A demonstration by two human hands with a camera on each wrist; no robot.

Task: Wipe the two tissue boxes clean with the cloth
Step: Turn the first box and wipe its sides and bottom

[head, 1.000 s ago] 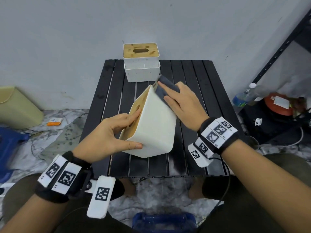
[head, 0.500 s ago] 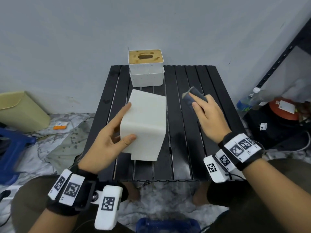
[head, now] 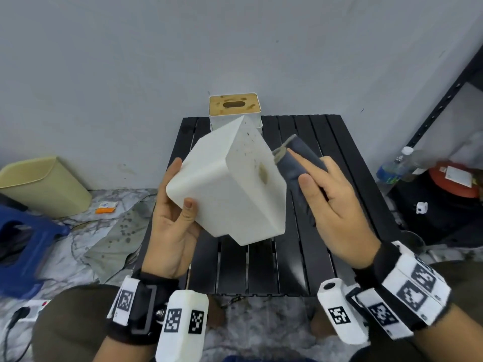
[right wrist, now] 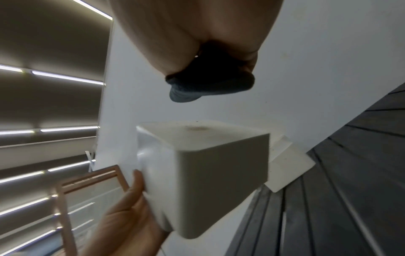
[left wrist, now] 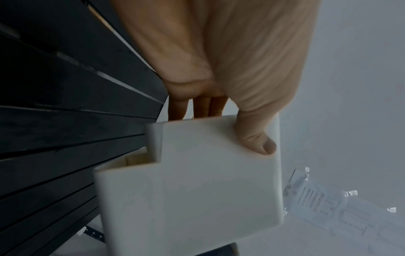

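Note:
My left hand (head: 177, 205) grips a white tissue box (head: 227, 184) and holds it tilted above the black slatted table (head: 308, 257). Its thumb (left wrist: 256, 138) lies on one side of the box (left wrist: 197, 187) and its fingers on the other. The face turned toward my right hand carries brown specks and a brown stain. My right hand (head: 332, 199) holds a folded dark grey cloth (head: 295, 160) just right of that stained face. In the right wrist view the cloth (right wrist: 208, 83) hangs close above the box (right wrist: 206, 173). A second white tissue box (head: 235, 107), its wooden lid stained, stands at the table's far edge.
A grey wall rises right behind the table. On the floor to the left are a beige bin (head: 44, 186) and a blue stool (head: 23, 246). To the right stand a black shelf frame (head: 444, 100), a plastic bottle (head: 394, 165) and an orange-lidded container (head: 454, 178).
The left hand lifted the box and turned it, so its stained face now faces the right hand. The right hand brought the cloth back from the table's right side to that face.

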